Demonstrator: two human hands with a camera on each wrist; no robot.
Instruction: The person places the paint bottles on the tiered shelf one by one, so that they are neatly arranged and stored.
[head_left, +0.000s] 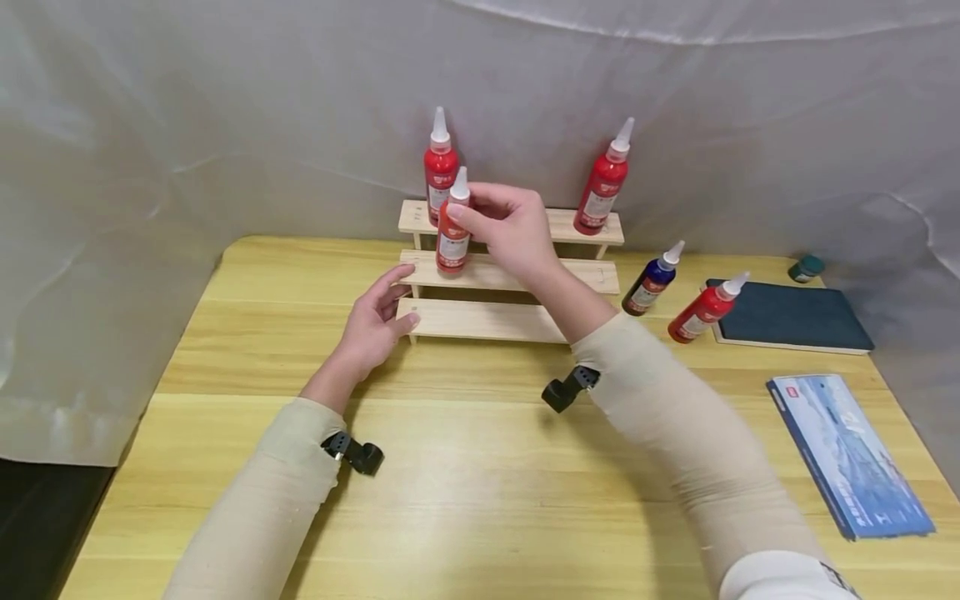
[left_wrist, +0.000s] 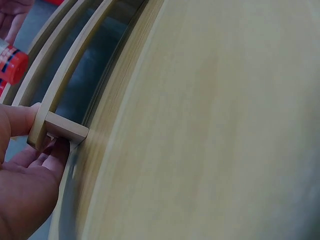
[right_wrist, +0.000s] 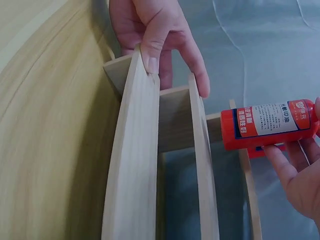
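Note:
My right hand [head_left: 517, 229] pinches a red ink bottle [head_left: 453, 237] with a white nozzle cap. It is upright over the left end of the middle step of a three-step wooden rack [head_left: 487, 321]; in the right wrist view a small gap shows between the bottle's base [right_wrist: 230, 131] and that step. My left hand [head_left: 372, 325] grips the rack's left end, thumb on the lowest step and a finger at the middle step's end. On the top step stand two more red ink bottles, one at the left [head_left: 440, 171] and one at the right [head_left: 602, 192].
Right of the rack, a blue ink bottle [head_left: 651, 283] and another red ink bottle [head_left: 701, 312] stand on the wooden table [head_left: 450, 483]. Beyond them are a dark notebook [head_left: 795, 317], a small green jar [head_left: 806, 268] and a flat blue box [head_left: 851, 454]. Grey cloth [head_left: 315, 108] hangs behind.

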